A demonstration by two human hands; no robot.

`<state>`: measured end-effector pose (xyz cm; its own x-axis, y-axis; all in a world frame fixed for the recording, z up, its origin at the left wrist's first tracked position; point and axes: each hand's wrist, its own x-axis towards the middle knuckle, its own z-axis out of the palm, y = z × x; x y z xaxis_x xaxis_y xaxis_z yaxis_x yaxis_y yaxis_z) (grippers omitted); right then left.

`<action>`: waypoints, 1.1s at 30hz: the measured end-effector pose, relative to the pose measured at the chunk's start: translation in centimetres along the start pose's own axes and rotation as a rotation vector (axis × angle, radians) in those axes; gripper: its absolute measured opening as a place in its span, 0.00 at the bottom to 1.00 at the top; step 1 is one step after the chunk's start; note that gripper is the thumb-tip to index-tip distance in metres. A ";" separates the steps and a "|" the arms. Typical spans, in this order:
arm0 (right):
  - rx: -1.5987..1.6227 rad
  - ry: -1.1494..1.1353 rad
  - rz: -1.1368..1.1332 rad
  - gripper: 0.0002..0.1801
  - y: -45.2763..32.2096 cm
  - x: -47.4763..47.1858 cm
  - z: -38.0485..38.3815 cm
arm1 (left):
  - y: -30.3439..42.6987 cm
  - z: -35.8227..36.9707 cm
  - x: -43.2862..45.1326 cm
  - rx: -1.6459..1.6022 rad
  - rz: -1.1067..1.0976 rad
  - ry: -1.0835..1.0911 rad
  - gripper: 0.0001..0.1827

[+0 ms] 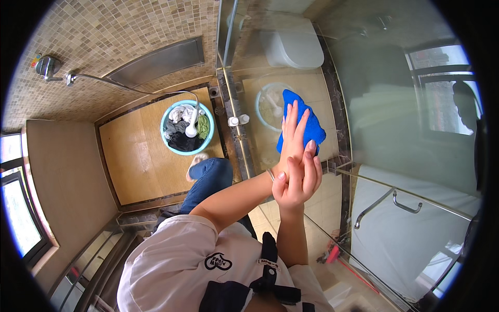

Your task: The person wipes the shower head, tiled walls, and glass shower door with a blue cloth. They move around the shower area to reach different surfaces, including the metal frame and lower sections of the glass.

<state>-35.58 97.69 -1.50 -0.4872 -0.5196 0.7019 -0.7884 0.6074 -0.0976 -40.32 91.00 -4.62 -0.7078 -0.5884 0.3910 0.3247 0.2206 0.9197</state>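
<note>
My left hand (293, 134) lies flat with straight fingers over a blue cloth (314, 134), holding it against the glass panel (249, 97). A bracelet circles that wrist. In front of the left wrist, as I see it, is my right hand (299, 189), its fingers loosely bent and apart. I see nothing held in it; whether it touches the left wrist, I cannot tell. To the left on the floor, a light-blue basin (164, 137) holds white, grey, black and green fabric. A white shower head (191, 128) rests on the fabric, its hose leading to the wall.
A small white bottle (233, 121) stands by the glass on the dark stone sill. Beyond the glass is a white toilet (302, 48). Metal handles (374, 208) cross the glass at right. A shower valve (47, 66) projects from the mosaic wall. My foot (196, 163) is beside the basin.
</note>
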 end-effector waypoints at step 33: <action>0.036 0.008 -0.006 0.20 0.0 -1.9 -0.5 | 0.5 -1.2 -2.6 -0.073 -0.101 -0.070 0.36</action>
<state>-34.44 98.98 -2.49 -0.4796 -0.5178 0.7084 -0.8042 0.5824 -0.1186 -37.56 91.67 -5.18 -0.7805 -0.5481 0.3007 0.2928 0.1045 0.9505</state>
